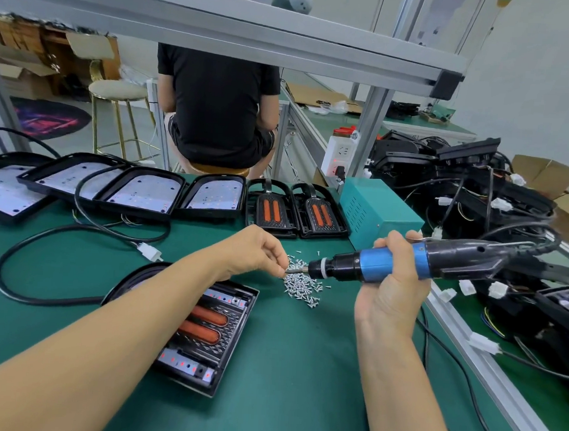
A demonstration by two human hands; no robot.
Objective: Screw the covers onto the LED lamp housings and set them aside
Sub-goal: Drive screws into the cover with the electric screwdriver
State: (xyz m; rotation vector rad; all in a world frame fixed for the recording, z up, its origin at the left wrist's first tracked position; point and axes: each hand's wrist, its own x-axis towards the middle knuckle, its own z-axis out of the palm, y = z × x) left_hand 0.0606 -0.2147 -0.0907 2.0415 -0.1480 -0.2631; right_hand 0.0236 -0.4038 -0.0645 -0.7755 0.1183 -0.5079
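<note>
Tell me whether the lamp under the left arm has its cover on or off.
On. The lamp shows its black cover with two orange lenses, unlike the four open housings at the back, whose white LED boards are bare. Screwed down: cannot tell.

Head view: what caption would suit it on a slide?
Left hand sets a screw on the driver held by right hand, above the screw pile.

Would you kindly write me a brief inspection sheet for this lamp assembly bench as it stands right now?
Surface: green mat.
Job's things: covered lamp near the person; open housings and two more covered lamps along the back; screw pile.
Clutter: teal power box; heap of lamp parts at right.
Hands: left hand pinches a screw at the bit; right hand grips the electric screwdriver.
Cables: black cable looped on the mat.
Surroundings: seated person; stool.
</note>
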